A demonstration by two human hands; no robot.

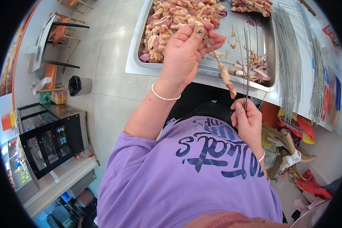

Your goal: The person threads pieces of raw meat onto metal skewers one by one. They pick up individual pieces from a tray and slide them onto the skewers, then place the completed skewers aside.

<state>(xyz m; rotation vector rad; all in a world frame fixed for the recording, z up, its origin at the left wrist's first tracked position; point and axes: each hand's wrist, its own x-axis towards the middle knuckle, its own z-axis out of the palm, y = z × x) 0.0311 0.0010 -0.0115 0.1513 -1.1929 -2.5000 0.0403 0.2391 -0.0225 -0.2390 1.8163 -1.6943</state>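
My left hand (185,48), palm turned up over the metal tray (242,37), pinches a piece of raw meat at the tip of a thin metal skewer. Further down that skewer sit threaded meat pieces (224,74). In front of my shirt, my right hand (248,118) grips the skewer's lower end together with several bare metal skewers (247,62) that point up. A heap of raw marinated meat with onion (171,21) fills the tray's left part. Sliced onion (255,69) lies in its near right corner. Threaded meat skewers (253,6) rest at the far right.
Loose metal skewers (289,62) lie on the white table right of the tray, with another bundle (317,74) beyond. To the left stand a lined bin (84,86), orange chairs (59,31) and a glass-door cooler (52,139). A person (85,205) is at lower left.
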